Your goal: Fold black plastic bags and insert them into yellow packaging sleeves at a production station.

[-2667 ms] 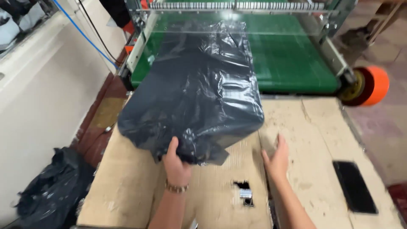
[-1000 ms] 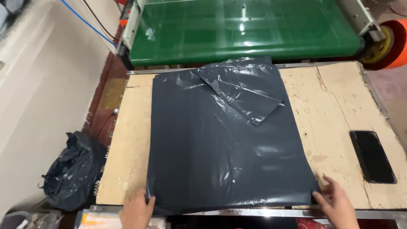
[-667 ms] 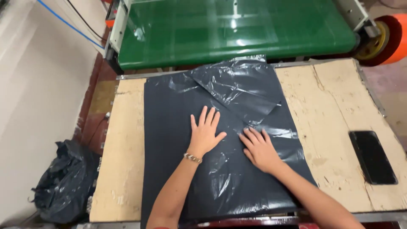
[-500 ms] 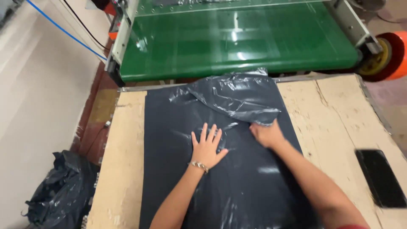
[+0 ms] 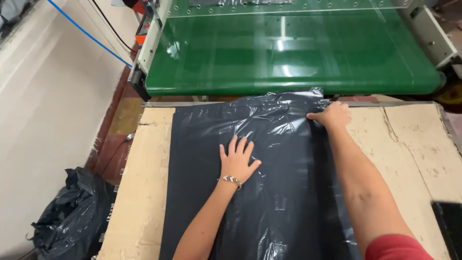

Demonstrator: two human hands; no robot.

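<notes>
While both palms press, black plastic bag lies flat.

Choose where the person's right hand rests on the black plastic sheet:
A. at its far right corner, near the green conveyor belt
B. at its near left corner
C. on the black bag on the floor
A: the right hand presses the black plastic sheet's far right corner, just before the green conveyor belt.

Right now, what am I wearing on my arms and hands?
Both forearms are bare, with no gloves. The left hand has a thin beaded bracelet at the wrist. The right hand wears nothing; a red sleeve shows on the upper right arm.
</notes>
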